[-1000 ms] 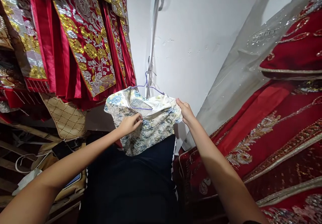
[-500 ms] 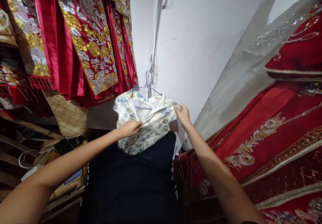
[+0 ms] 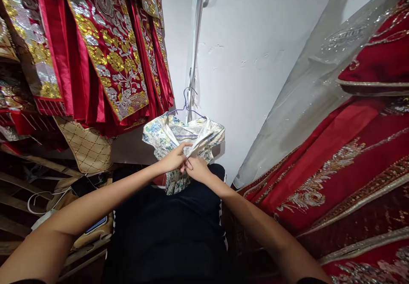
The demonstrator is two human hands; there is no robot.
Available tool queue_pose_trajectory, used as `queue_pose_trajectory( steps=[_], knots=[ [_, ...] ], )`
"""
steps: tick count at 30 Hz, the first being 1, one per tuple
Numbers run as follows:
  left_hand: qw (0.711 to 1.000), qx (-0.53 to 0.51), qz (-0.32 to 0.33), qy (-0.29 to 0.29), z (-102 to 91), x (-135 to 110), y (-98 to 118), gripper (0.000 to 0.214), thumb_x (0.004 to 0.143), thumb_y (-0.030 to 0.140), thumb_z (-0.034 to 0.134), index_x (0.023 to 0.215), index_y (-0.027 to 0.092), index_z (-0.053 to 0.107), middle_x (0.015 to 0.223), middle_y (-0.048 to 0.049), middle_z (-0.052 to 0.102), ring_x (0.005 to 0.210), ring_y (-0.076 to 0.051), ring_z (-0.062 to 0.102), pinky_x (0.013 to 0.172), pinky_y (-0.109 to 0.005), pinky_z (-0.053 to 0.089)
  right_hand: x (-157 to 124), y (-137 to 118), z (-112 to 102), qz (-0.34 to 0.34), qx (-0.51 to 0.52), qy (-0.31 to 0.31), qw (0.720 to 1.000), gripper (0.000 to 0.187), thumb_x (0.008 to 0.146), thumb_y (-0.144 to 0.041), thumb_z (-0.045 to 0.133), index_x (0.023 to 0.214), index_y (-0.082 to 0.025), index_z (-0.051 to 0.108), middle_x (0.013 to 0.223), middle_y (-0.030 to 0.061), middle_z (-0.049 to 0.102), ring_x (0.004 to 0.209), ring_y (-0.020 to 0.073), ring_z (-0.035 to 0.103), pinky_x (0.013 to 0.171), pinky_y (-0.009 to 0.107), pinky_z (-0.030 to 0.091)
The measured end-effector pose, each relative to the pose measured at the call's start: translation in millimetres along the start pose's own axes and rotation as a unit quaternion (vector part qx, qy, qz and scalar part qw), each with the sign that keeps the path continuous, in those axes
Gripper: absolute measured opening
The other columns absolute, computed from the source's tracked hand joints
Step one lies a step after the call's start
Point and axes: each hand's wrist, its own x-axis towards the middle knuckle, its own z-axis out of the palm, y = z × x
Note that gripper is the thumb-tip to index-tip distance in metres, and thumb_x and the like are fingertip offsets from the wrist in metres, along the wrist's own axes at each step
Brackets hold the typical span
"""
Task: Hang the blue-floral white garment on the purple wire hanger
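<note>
A white floral dress [image 3: 156,133] with blue and yellow flowers hangs on a purple wire hanger [image 3: 184,101] in front of me. My left hand [image 3: 175,158] is at the front opening below the neckline, its index finger stretched out and the other fingers closed on the cloth. Touching it, my right hand [image 3: 196,169] is closed at the same spot on the front edge. The lower cloth bunches beneath both hands. What lies between the fingertips is mostly hidden.
Red garments with gold and silver sequins [image 3: 115,62] hang at the left. On the right are red embroidered garments [image 3: 319,182] and a sheer pale cover [image 3: 297,84]. A metal pole [image 3: 196,28] stands by the white wall [image 3: 249,32]. A white cable [image 3: 35,203] lies lower left.
My right hand has moved left from the garment's right shoulder side to meet my left hand at the front. My left hand has shifted slightly right, and the cloth has gathered inward.
</note>
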Motion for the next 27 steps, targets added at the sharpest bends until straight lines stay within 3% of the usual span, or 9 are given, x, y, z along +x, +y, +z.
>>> queue_pose_trajectory(
  steps=[5,9,13,17,20,23,25,27],
  knots=[
    [0.996,-0.081,0.001,0.025,-5.5,8.0,12.0,0.066,0.073,0.009,0.047,0.137,0.021,0.034,0.066,-0.0011,0.070,0.034,-0.010,0.044,0.041,-0.020,0.031,12.8,-3.7,11.2,0.042,-0.017,0.004,0.999,0.028,0.098,-0.025,0.041,0.090,-0.018,0.067,0.086,0.0086,0.071,0.078,0.0212,0.063,0.066,0.028,0.033],
    [0.979,-0.168,0.015,0.115,-23.7,28.3,25.4,0.053,0.066,0.008,0.048,0.116,0.022,0.042,0.066,0.0008,0.067,0.032,-0.005,0.030,0.040,-0.018,0.021,9.2,-4.2,29.6,0.058,-0.026,-0.006,0.998,0.044,0.104,-0.042,0.034,0.092,-0.016,0.068,0.088,0.0119,0.072,0.082,0.0228,0.065,0.067,0.028,0.034],
    [0.970,-0.163,0.054,0.174,-47.4,54.7,60.5,0.050,0.061,0.005,0.047,0.107,0.023,0.039,0.067,0.0022,0.065,0.032,-0.005,0.033,0.040,-0.016,0.018,8.1,-2.1,44.2,0.070,-0.031,-0.028,0.997,0.051,0.104,-0.047,0.032,0.089,-0.015,0.068,0.085,0.0124,0.072,0.078,0.0217,0.065,0.065,0.027,0.034],
    [0.971,-0.098,0.114,0.186,-57.8,62.5,97.6,0.048,0.060,0.005,0.047,0.103,0.023,0.039,0.067,0.0031,0.063,0.033,-0.007,0.043,0.040,-0.015,0.024,7.5,5.0,40.7,0.055,-0.017,-0.042,0.997,0.048,0.104,-0.043,0.037,0.080,-0.015,0.067,0.080,0.0124,0.070,0.075,0.0220,0.063,0.065,0.028,0.034],
    [0.982,-0.035,0.123,0.139,-55.6,54.2,105.4,0.048,0.062,0.005,0.045,0.106,0.024,0.040,0.067,0.0032,0.063,0.034,-0.008,0.046,0.040,-0.016,0.029,6.6,8.2,22.4,0.025,0.022,-0.047,0.998,0.045,0.099,-0.046,0.047,0.069,-0.017,0.063,0.069,0.0082,0.067,0.066,0.0200,0.060,0.061,0.028,0.034],
    [0.987,0.025,0.128,0.094,-54.5,42.7,97.2,0.050,0.067,0.006,0.045,0.113,0.024,0.042,0.066,0.0026,0.063,0.038,-0.010,0.050,0.042,-0.019,0.037,14.3,7.6,-14.6,0.007,0.074,-0.013,0.997,0.038,0.097,-0.051,0.048,0.084,-0.019,0.065,0.073,0.0041,0.067,0.064,0.0180,0.059,0.060,0.027,0.036],
    [0.985,0.056,0.137,0.086,-56.0,37.1,90.1,0.051,0.071,0.007,0.044,0.119,0.023,0.044,0.066,0.0018,0.064,0.040,-0.011,0.052,0.043,-0.021,0.040,27.2,5.9,-47.2,0.009,0.105,0.060,0.993,0.038,0.101,-0.050,0.038,0.110,-0.020,0.061,0.082,0.0037,0.068,0.069,0.0179,0.060,0.062,0.027,0.039],
    [0.984,0.072,0.146,0.075,-58.1,34.3,85.7,0.055,0.074,0.008,0.044,0.127,0.022,0.044,0.069,0.0005,0.065,0.041,-0.011,0.053,0.044,-0.022,0.041,44.8,3.9,-79.6,-0.024,0.150,0.181,0.972,0.039,0.100,-0.046,0.040,0.128,-0.021,0.052,0.082,0.0017,0.066,0.066,0.0173,0.058,0.062,0.027,0.039]
  ],
)
